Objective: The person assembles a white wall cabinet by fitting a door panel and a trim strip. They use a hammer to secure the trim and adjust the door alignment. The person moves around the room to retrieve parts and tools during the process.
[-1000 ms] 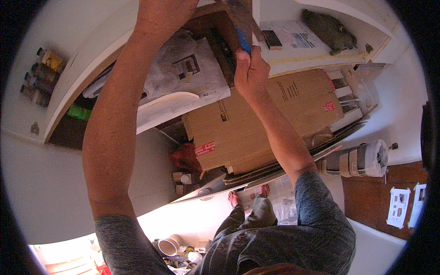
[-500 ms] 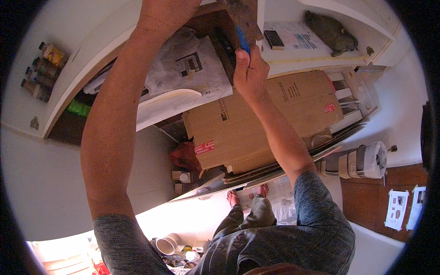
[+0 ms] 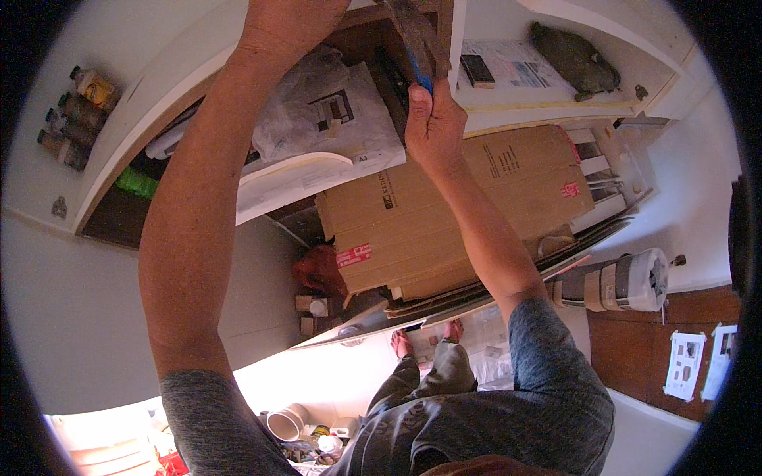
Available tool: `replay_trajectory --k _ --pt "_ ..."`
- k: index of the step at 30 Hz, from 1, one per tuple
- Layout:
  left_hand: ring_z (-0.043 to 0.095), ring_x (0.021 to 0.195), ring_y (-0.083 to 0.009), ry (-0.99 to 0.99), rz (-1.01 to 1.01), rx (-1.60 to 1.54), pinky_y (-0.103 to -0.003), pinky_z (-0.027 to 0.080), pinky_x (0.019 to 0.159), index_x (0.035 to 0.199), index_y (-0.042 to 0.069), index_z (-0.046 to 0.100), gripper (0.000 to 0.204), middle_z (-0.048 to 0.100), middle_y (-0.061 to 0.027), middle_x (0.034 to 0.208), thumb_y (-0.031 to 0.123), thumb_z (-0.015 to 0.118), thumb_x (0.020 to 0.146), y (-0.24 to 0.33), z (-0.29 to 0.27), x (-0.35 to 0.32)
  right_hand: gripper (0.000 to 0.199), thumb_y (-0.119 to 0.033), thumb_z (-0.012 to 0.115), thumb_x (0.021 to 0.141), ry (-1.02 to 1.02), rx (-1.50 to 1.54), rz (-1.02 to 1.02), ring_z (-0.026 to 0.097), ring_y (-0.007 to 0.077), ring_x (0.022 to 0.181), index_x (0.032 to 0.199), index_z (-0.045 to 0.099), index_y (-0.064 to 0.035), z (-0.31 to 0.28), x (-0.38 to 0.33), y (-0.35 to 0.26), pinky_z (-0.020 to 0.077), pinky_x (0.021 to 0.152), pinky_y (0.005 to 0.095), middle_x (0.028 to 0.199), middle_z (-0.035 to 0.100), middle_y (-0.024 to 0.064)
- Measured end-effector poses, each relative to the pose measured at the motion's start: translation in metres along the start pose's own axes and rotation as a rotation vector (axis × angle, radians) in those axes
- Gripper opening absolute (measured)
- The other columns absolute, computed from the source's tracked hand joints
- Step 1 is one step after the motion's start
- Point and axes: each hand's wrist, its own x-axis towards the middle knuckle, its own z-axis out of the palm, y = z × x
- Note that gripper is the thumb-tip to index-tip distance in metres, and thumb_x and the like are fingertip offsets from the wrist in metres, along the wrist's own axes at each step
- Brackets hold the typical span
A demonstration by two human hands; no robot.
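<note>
My right hand [image 3: 433, 127] is closed round a blue-handled tool [image 3: 422, 73], thumb along the handle. A flat, grey-brown blade-like part rises from it beside a wooden upright; its exact kind is unclear. My left hand [image 3: 290, 22] is raised at the top edge of the picture, next to the cabinet frame. Its fingers are cut off by the edge, so their hold cannot be seen. Between my arms, an open compartment holds large paper sheets [image 3: 373, 119] and a crumpled clear plastic bag [image 3: 295, 119].
Below lies a large flattened cardboard box [image 3: 468, 206]. Several small bottles [image 3: 83, 115] stand on the left shelf. On the right shelf are a dark box [image 3: 477, 71] and a green-grey bag [image 3: 567, 59]. A wrapped roll [image 3: 611, 284] lies at the right. A white bucket [image 3: 287, 422] stands low down.
The blade-like part of the tool in my right hand has turned and shifted slightly left, and appears narrower. My left hand has barely moved.
</note>
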Motion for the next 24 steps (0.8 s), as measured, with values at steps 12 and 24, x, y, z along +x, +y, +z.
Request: replay_trajectory --k 12,24 --pt "0.057 0.072 -0.0102 -0.015 -0.03 -0.077 -0.027 0.049 0.065 0.091 -0.006 0.071 0.012 0.066 -0.0035 0.079 0.005 0.071 0.095 -0.001 -0.003 -0.001 0.033 -0.037 0.056 0.101 0.003 0.045 -0.02 0.063 0.0497 0.065 0.092 0.05 -0.0062 -0.001 0.001 -0.01 0.0481 0.055 0.0548 0.066 0.058 0.0238" --pt "0.053 0.07 -0.0089 -0.029 0.024 0.024 -0.027 0.047 0.063 0.091 -0.005 0.07 0.012 0.063 -0.0014 0.076 0.006 0.072 0.094 0.001 -0.013 -0.004 0.035 -0.037 0.049 0.106 0.018 -0.004 -0.033 0.062 0.0188 0.062 0.105 0.059 -0.0033 0.001 -0.005 -0.003 0.0492 0.059 0.0341 0.072 0.063 0.011"
